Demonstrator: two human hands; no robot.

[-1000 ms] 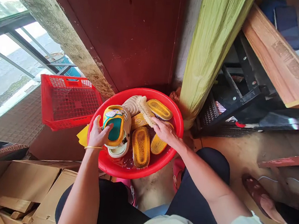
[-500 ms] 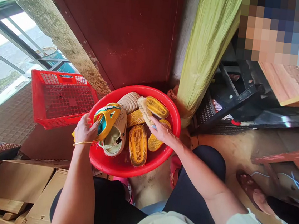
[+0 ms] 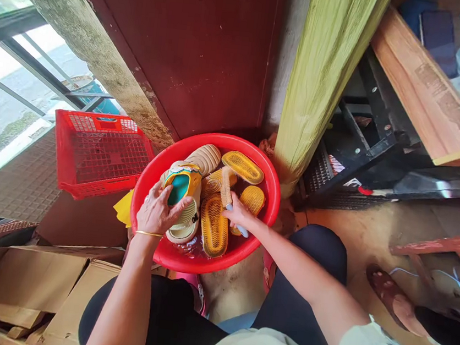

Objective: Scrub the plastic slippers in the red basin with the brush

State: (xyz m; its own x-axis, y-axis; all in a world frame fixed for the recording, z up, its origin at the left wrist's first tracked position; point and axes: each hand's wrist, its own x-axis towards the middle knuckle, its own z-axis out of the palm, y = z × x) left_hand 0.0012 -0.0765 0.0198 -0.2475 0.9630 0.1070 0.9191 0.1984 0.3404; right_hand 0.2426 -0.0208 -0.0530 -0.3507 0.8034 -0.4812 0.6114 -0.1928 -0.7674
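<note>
My left hand [image 3: 158,208] grips a yellow clog [image 3: 192,185] with a teal inside, thumb and fingers on either side of its opening. Under it, in the red basin [image 3: 273,191], lies a beige clog [image 3: 183,235] with a strap. My right hand [image 3: 239,212] is closed around the grey-blue handle of a scrub brush [image 3: 225,186], whose pale bristles are over the yellow soles. Several of these lie in the basin's water, among them a long yellow sole [image 3: 214,229] and an upper yellow sole [image 3: 243,167]. A ridged beige shoe [image 3: 206,159] rests at the back.
A red plastic crate [image 3: 101,152] stands left of the basin, above cardboard boxes [image 3: 30,282]. Behind are a dark red panel [image 3: 177,50] and a yellow-green post [image 3: 319,77]. To the right are a wooden tabletop [image 3: 426,84] and another person's sandalled foot [image 3: 392,302].
My left hand has carried the yellow clog rightward from the basin's left rim to above the beige clog. The brush in my right hand has moved slightly down and now points more upright.
</note>
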